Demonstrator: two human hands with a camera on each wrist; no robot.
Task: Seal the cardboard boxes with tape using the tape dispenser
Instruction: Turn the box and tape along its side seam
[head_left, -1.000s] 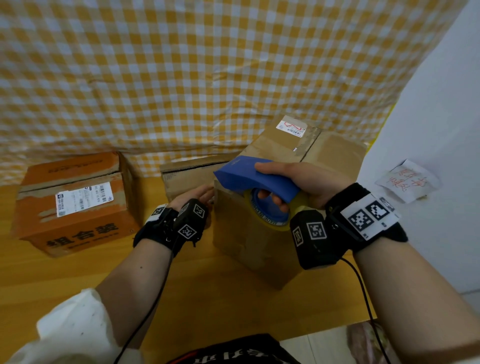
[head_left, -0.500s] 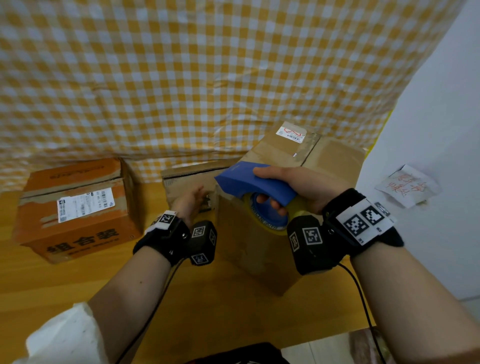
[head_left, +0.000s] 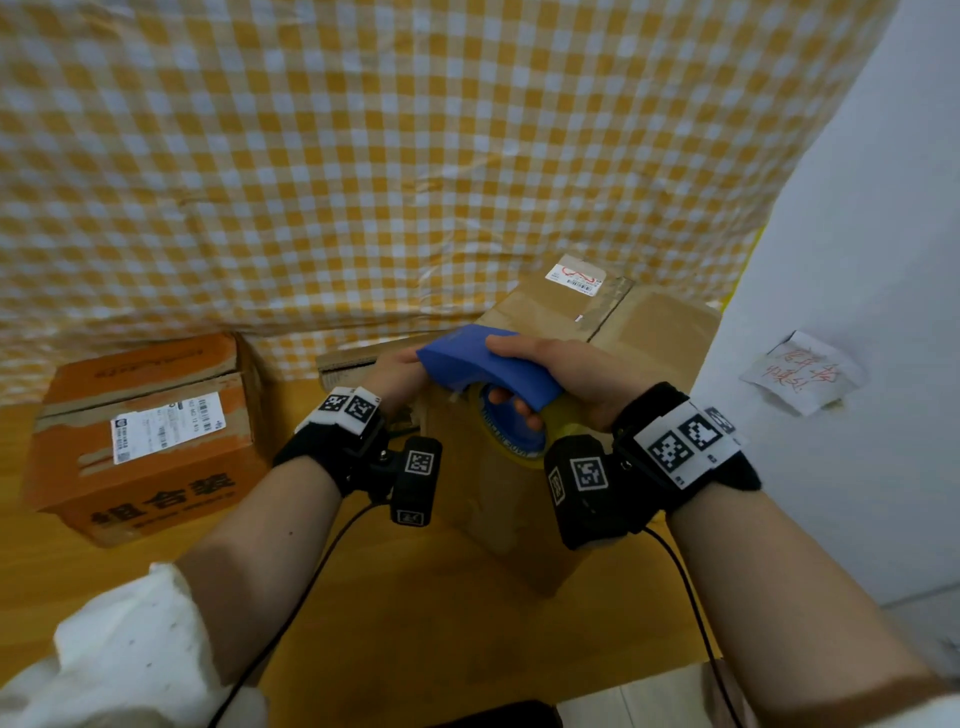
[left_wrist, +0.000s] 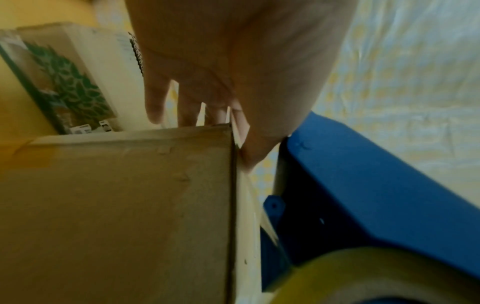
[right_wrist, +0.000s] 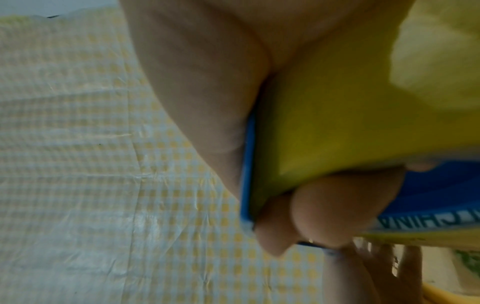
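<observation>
A brown cardboard box (head_left: 649, 332) stands on the wooden table against the white wall. My right hand (head_left: 571, 374) grips the blue tape dispenser (head_left: 483, 364), fingers through its handle, over the box's near-left top corner. The yellowish tape roll (head_left: 519, 447) hangs beside the box's side. My left hand (head_left: 395, 374) is at the dispenser's nose, its fingertips hidden behind it. In the left wrist view the fingers (left_wrist: 153, 102) reach fairly straight past the box edge (left_wrist: 116, 205), next to the dispenser (left_wrist: 363, 195). The right wrist view shows curled fingers (right_wrist: 337, 205) against the roll (right_wrist: 337, 113).
An orange box (head_left: 145, 441) with a white label sits at the left. A smaller brown box (head_left: 348, 361) lies behind my left hand. Yellow checkered cloth (head_left: 363, 156) covers the back. A paper note (head_left: 800, 374) hangs on the white wall at the right.
My left hand has risen from the box's left side to the dispenser's nose. The right hand and the dispenser have stayed over the box corner.
</observation>
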